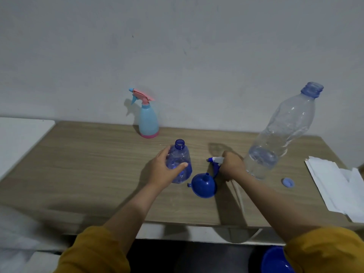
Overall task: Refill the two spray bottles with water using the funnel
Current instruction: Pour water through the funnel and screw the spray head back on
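A clear blue spray bottle (180, 154) stands upright mid-table with its neck uncovered; my left hand (164, 168) grips its left side. My right hand (233, 166) holds its blue-and-white spray head (215, 160) low over the table just right of it, the thin dip tube (239, 196) trailing toward me. A blue funnel (203, 185) lies upside down, spout up, between my hands. A light blue spray bottle with a pink trigger (148, 119) stands capped by the wall. A large clear water bottle (279, 134), uncapped and holding some water at the bottom, stands right of my right hand.
The water bottle's blue cap (288, 182) lies on the wooden table (88, 164) at right. White paper sheets (338, 186) rest at the right edge. A white surface (21, 134) adjoins at left. A blue bowl-like object (273, 261) sits below the table's front edge.
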`<state>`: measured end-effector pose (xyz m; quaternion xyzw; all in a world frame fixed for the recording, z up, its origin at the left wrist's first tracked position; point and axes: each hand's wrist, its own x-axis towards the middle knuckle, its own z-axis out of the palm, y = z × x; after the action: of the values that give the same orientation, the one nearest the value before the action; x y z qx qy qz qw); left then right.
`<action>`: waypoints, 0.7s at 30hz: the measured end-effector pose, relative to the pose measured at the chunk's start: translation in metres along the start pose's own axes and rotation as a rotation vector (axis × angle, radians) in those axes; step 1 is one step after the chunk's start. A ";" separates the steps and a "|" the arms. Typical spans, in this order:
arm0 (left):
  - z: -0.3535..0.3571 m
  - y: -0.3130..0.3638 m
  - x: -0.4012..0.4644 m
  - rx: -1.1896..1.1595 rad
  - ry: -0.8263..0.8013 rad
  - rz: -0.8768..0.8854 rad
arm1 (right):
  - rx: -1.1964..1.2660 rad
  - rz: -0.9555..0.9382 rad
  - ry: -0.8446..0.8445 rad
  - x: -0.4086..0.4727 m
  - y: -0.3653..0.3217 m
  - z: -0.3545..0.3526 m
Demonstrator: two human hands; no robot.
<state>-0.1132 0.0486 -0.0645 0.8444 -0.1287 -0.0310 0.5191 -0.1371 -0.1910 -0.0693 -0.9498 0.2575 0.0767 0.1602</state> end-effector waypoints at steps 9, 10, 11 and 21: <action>0.003 -0.002 0.000 -0.067 -0.010 0.019 | 0.271 -0.206 0.300 -0.034 -0.033 -0.097; 0.003 -0.002 0.000 -0.077 -0.010 0.020 | 0.345 -0.232 0.348 -0.039 -0.039 -0.111; 0.003 -0.002 0.000 -0.081 -0.009 0.018 | 0.419 -0.266 0.389 -0.046 -0.045 -0.124; 0.007 -0.007 0.002 -0.099 0.001 -0.016 | 0.976 -0.565 0.681 -0.097 -0.118 -0.194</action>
<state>-0.1115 0.0448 -0.0738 0.8186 -0.1199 -0.0409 0.5602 -0.1471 -0.1166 0.1658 -0.7704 0.0399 -0.3987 0.4959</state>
